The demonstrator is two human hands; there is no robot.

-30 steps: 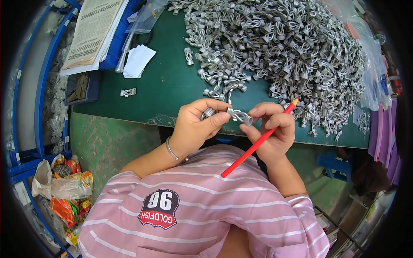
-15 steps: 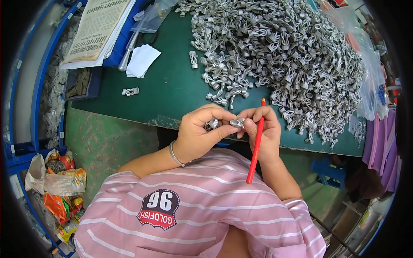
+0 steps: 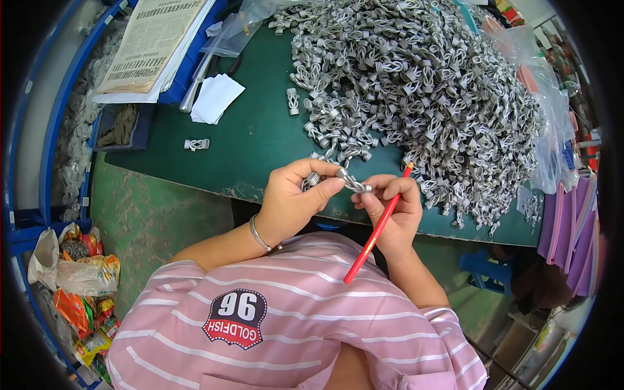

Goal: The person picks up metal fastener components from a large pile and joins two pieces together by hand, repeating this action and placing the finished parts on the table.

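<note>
one twisted silver piece (image 3: 353, 184), pinched at both ends

at the centre of the frame, by the bench's near edge, the left hand (image 3: 289, 195) has thumb and forefinger closed on the piece's left end; a second silver piece (image 3: 311, 180) sits within its curled fingers. the right hand (image 3: 400, 227) has its fingertips closed on the other end, with a red pencil (image 3: 374, 235) caught slantwise between its fingers. a light grip at the rims should leave the loops open to view; best turn it with the fingertips, minding that the pencil doesn't slip and the spare piece stays tucked.

further off on the green bench (image 3: 253, 153), one loose piece (image 3: 196, 144) lies left and another loose piece (image 3: 292, 102) stands apart near the heap (image 3: 422, 97), whose near fringe crowds the space just beyond the fingers. white slips (image 3: 218, 99) and printed sheets (image 3: 153, 45) take up the upper left; a clear plastic bag (image 3: 554, 123) borders the heap at right.
</note>
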